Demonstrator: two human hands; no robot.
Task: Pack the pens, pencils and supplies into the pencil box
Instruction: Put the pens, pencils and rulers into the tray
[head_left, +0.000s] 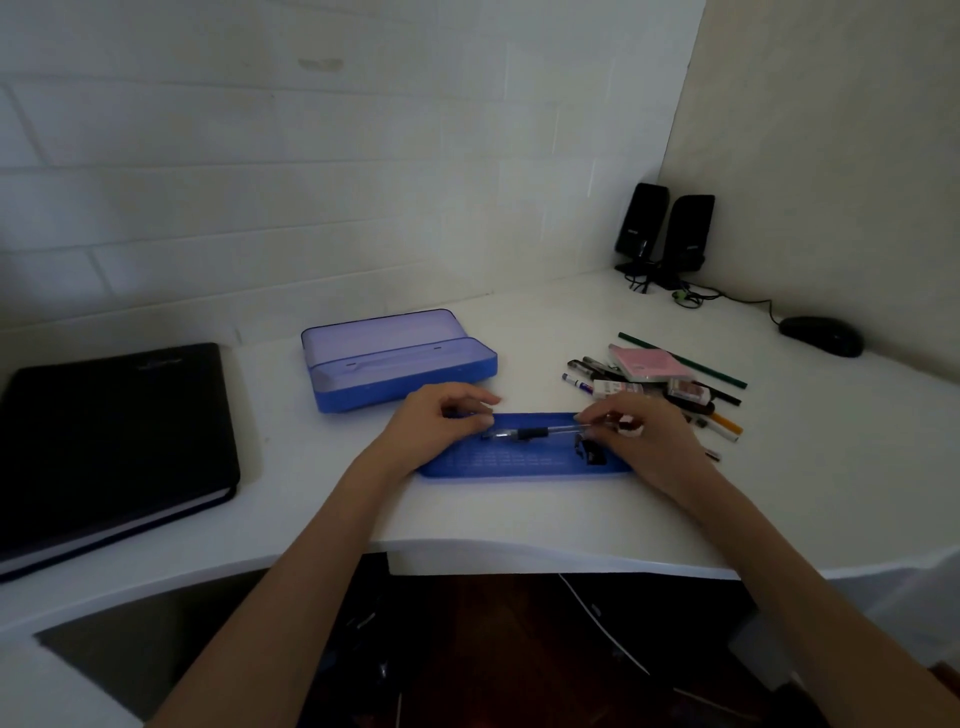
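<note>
Head | left hand (441, 422), right hand (641, 431) pinch clear pen (535, 432) | flat blue tray (519, 465)

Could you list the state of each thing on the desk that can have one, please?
pencil box: open, lid up, empty as far as visible.
blue tray: out of the box, flat on the desk.
clear pen: held at both ends over the tray.
left hand: pinching the pen's tip end.
right hand: pinching the other end.
black notebook: closed.
loose supplies: unpacked, piled right.
</note>
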